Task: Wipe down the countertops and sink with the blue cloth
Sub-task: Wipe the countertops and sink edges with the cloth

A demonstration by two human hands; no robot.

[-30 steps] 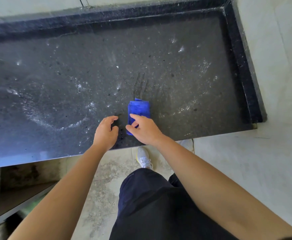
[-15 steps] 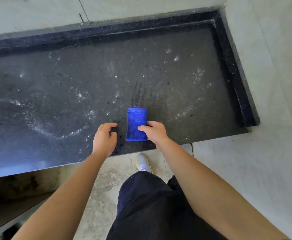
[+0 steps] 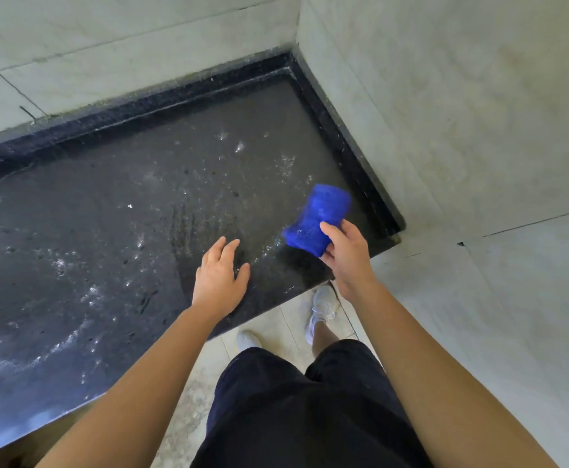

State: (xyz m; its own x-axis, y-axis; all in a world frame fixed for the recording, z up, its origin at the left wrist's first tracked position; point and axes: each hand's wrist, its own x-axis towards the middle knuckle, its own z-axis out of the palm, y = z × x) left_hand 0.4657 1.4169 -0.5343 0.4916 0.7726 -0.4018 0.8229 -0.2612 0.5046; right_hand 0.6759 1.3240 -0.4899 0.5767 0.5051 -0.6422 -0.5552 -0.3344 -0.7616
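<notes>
A folded blue cloth point(image 3: 317, 217) hangs a little above the right end of the dark speckled countertop point(image 3: 107, 231), blurred by motion. My right hand point(image 3: 345, 255) grips its near edge between thumb and fingers. My left hand point(image 3: 220, 278) hovers over the counter's front edge, left of the cloth, fingers spread and holding nothing. The counter surface is wet, with water streaks and shiny drops. No sink is in view.
A raised black rim point(image 3: 354, 153) runs along the counter's back and right side against pale tiled walls point(image 3: 445, 113). Below the front edge are a pale tiled floor, my dark shorts point(image 3: 303, 410) and white shoes point(image 3: 323, 305).
My right hand has lifted the cloth off the counter and carried it right toward the corner. My left hand has opened its fingers. The camera has turned right.
</notes>
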